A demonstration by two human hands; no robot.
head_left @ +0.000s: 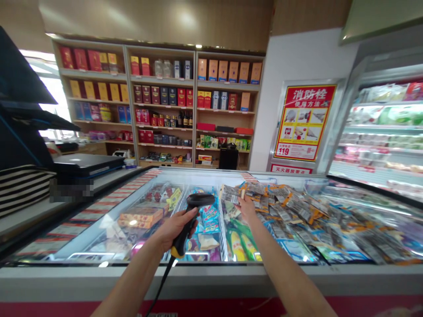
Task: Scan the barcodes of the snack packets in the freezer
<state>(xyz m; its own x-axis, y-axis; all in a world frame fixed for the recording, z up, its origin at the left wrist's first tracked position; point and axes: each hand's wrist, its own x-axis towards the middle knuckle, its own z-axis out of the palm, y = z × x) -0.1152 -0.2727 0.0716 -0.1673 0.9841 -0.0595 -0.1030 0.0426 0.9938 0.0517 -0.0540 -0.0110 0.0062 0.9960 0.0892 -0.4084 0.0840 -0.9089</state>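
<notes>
My left hand [176,228] is wrapped round the handle of a black and yellow barcode scanner [200,200], whose head points right and whose cord hangs down past my forearm. A small printed packet [230,193] is pinched in my right hand [247,207], its lettered side up, to the right of the scanner head. Just right of that hand, many similar grey and orange packets [291,204] lie heaped and spread over the glass top of a chest freezer [185,176]. Some of my right fingers are hidden behind the packet.
Under the glass, wire baskets hold blue bags [210,218], yellow-green packs [241,244] and orange boxes [143,215]. At left a counter carries a closed laptop [89,162] and a striped item [24,189]. Shelves of boxes [161,94] stand behind; a lit display fridge [383,127] is at right.
</notes>
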